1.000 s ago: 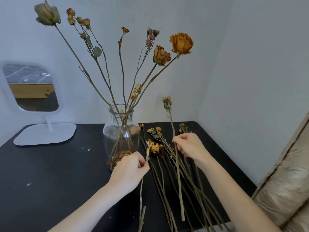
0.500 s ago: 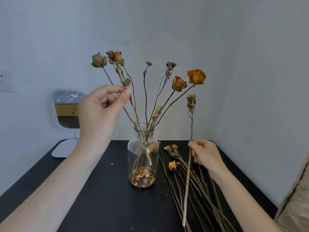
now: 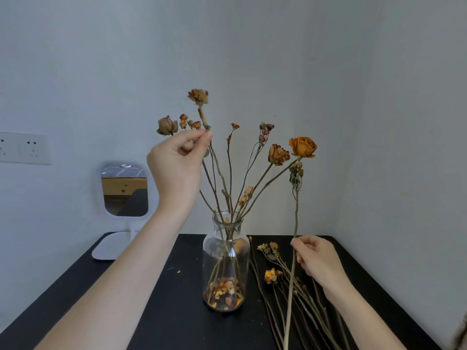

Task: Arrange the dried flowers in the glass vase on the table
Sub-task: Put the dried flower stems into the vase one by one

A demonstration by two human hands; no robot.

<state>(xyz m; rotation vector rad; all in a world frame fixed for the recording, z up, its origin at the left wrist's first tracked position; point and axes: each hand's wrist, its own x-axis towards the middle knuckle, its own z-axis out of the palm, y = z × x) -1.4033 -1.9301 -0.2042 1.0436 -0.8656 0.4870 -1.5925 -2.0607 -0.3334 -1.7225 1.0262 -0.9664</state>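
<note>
Head camera view, looking forward and down over two bare forearms. On the left hand (image 3: 177, 160), raised above the table (image 3: 151, 311), the thumb and forefinger pinch the thin stem of a brown-orange dried rose (image 3: 198, 96) a little below its head, while the other fingers (image 3: 185, 147) curl loosely into the palm. That stem slants down into the mouth of the glass vase (image 3: 226, 261).

Lower and to the right, the right hand (image 3: 316, 258) grips a long single stem (image 3: 294, 223) near its middle. It stands almost upright just right of the vase, with small withered buds (image 3: 296, 170) at its top and its lower end reaching the bottom edge of the picture.

The clear vase stands upright at the centre of the black table. It holds several spreading stems, among them a bright orange rose (image 3: 302, 147), and loose petals (image 3: 225, 294) lie in its base. More loose dried flowers (image 3: 271, 275) lie flat on the table just right of the vase, beneath the right hand.

At the back left stands a white mirror (image 3: 125, 188), and a wall socket (image 3: 24, 147) is above and to its left.
</note>
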